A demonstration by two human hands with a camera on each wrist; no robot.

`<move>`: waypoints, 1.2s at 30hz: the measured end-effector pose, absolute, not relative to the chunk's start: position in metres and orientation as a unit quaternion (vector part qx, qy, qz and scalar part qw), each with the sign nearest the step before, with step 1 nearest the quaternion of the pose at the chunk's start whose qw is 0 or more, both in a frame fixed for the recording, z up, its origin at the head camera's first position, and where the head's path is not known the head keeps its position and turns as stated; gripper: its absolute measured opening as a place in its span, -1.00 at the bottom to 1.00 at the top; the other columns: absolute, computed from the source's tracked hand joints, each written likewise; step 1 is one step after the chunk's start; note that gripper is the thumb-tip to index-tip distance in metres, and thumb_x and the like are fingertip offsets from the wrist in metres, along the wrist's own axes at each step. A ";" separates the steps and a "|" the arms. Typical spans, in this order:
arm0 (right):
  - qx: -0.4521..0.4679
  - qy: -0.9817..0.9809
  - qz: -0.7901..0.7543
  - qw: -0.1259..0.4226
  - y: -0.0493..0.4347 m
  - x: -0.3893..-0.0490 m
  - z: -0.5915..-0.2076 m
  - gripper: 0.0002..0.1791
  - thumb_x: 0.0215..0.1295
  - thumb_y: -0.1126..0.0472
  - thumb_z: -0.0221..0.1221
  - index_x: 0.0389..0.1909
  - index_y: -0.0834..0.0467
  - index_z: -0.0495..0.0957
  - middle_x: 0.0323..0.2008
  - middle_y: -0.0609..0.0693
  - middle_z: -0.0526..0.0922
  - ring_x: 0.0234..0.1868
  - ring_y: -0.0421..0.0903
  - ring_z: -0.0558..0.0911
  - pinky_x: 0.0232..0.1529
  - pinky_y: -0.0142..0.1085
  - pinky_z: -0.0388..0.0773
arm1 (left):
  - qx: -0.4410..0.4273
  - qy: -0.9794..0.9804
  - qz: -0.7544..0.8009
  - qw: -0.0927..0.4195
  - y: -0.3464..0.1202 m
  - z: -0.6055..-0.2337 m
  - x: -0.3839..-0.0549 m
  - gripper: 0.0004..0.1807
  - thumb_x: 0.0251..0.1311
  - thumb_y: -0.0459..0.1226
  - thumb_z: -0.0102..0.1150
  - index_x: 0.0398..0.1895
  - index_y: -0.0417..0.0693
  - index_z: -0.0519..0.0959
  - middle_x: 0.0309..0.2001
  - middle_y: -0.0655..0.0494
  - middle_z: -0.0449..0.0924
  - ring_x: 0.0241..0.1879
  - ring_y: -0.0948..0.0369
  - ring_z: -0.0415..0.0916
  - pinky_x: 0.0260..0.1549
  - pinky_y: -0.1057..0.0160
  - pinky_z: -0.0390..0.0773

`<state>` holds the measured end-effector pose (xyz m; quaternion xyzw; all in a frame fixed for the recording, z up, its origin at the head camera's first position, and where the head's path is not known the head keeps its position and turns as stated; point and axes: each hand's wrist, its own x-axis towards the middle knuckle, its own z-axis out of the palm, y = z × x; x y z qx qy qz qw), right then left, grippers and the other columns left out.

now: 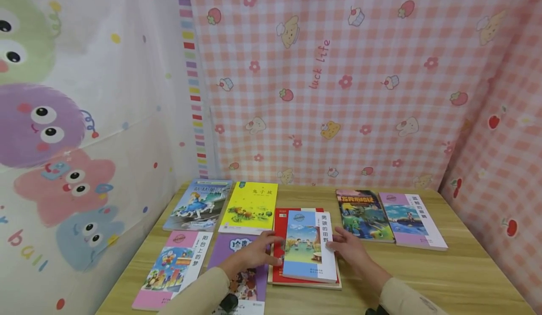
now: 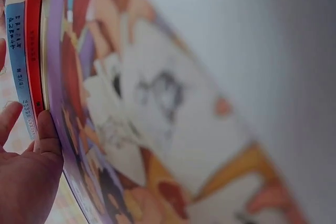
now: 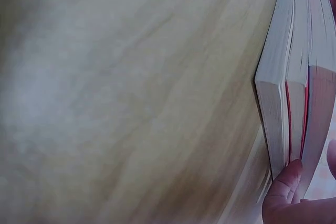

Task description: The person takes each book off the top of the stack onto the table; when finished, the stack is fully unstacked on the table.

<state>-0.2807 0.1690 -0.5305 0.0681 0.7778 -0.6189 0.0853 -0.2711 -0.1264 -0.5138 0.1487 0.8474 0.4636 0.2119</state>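
Between the two hands lies a small stack of books. Its top book (image 1: 302, 268) has a blue and white cover with a picture of a field; a red book (image 1: 278, 230) and a pale-edged book show beneath. At the stack's left side is my left hand (image 1: 250, 256), with a gap between thumb and fingers. In the left wrist view its thumb (image 2: 48, 135) lies by the lower spines. My right hand (image 1: 353, 251) touches the stack's right edge. The right wrist view shows a fingertip (image 3: 289, 177) against the page edges of the stacked books.
A purple book (image 1: 220, 249) lies under the left forearm, beside a pink book (image 1: 169, 268). Behind are a blue book (image 1: 196, 206) and a yellow book (image 1: 250, 206). At right lie a dark green book (image 1: 362, 214) and a pink-and-white book (image 1: 412, 221). All rest on the wooden table (image 1: 466, 277).
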 end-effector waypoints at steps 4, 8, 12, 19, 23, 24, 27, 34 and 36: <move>0.075 0.789 -0.604 0.081 0.167 -0.285 -0.534 -0.22 0.28 0.38 0.25 0.46 0.36 0.13 0.24 0.40 0.42 0.12 0.22 0.55 -0.03 -0.11 0.59 | 0.152 0.863 0.441 0.193 -0.126 -0.513 -0.273 -0.26 0.16 -0.18 0.42 0.42 -0.01 0.37 0.49 -0.14 -0.01 0.41 -0.21 0.07 0.25 -0.24 0.24; 0.084 0.788 -0.603 0.090 0.167 -0.287 -0.533 -0.22 0.27 0.43 0.24 0.47 0.36 0.13 0.22 0.39 0.45 0.11 0.19 0.55 -0.03 -0.13 0.58 | 0.160 0.883 0.409 0.168 -0.126 -0.515 -0.275 -0.16 0.12 -0.14 0.46 0.46 -0.08 0.30 0.48 -0.22 0.01 0.44 -0.20 -0.01 0.25 -0.25 0.24; 0.083 0.787 -0.603 0.106 0.168 -0.288 -0.530 -0.22 0.27 0.44 0.22 0.47 0.37 0.12 0.23 0.38 0.44 0.12 0.19 0.55 -0.01 -0.13 0.57 | 0.165 0.897 0.377 0.163 -0.127 -0.516 -0.276 -0.10 0.09 -0.11 0.48 0.48 -0.10 0.27 0.49 -0.22 0.01 0.46 -0.20 -0.07 0.26 -0.25 0.22; 0.061 0.786 -0.603 0.119 0.177 -0.288 -0.526 -0.24 0.26 0.45 0.23 0.46 0.37 0.16 0.14 0.34 0.50 -0.02 0.10 0.59 -0.14 -0.17 0.58 | 0.188 0.908 0.337 0.163 -0.126 -0.515 -0.276 -0.09 0.09 -0.13 0.48 0.48 -0.14 0.26 0.49 -0.19 0.02 0.48 -0.21 -0.12 0.27 -0.27 0.18; 0.051 0.777 -0.613 0.130 0.183 -0.287 -0.524 -0.23 0.27 0.46 0.21 0.48 0.34 0.14 0.12 0.33 0.51 -0.06 0.08 0.61 -0.16 -0.14 0.58 | 0.194 0.911 0.327 0.160 -0.126 -0.515 -0.276 -0.10 0.10 -0.13 0.47 0.48 -0.15 0.26 0.49 -0.19 0.02 0.48 -0.22 -0.12 0.27 -0.27 0.18; 0.052 0.775 -0.616 0.133 0.185 -0.287 -0.524 -0.22 0.26 0.46 0.22 0.48 0.33 0.14 0.11 0.32 0.52 -0.07 0.08 0.62 -0.16 -0.13 0.58 | 0.195 0.912 0.324 0.159 -0.126 -0.516 -0.277 -0.10 0.10 -0.13 0.47 0.48 -0.15 0.26 0.49 -0.19 0.02 0.48 -0.22 -0.12 0.27 -0.27 0.19; 0.054 0.766 -0.623 0.149 0.189 -0.286 -0.523 -0.20 0.26 0.46 0.21 0.50 0.31 0.11 0.12 0.31 0.51 -0.09 0.08 0.63 -0.13 -0.10 0.59 | 0.195 0.914 0.319 0.158 -0.127 -0.518 -0.278 -0.10 0.10 -0.13 0.47 0.48 -0.15 0.26 0.49 -0.18 0.03 0.48 -0.21 -0.11 0.27 -0.26 0.19; 0.071 0.754 -0.628 0.179 0.195 -0.281 -0.517 -0.20 0.31 0.44 0.17 0.52 0.29 0.06 0.23 0.41 0.42 -0.03 0.12 0.65 -0.09 -0.03 0.61 | 0.192 0.914 0.320 0.157 -0.126 -0.520 -0.279 -0.10 0.09 -0.13 0.47 0.48 -0.13 0.27 0.49 -0.15 0.04 0.48 -0.20 -0.11 0.27 -0.25 0.22; 0.069 0.750 -0.631 0.185 0.197 -0.280 -0.516 -0.20 0.33 0.44 0.16 0.53 0.29 0.03 0.26 0.42 0.40 -0.02 0.15 0.65 -0.10 -0.01 0.62 | 0.192 0.914 0.321 0.157 -0.126 -0.521 -0.279 -0.10 0.09 -0.13 0.48 0.48 -0.13 0.27 0.50 -0.15 0.04 0.48 -0.20 -0.11 0.26 -0.25 0.22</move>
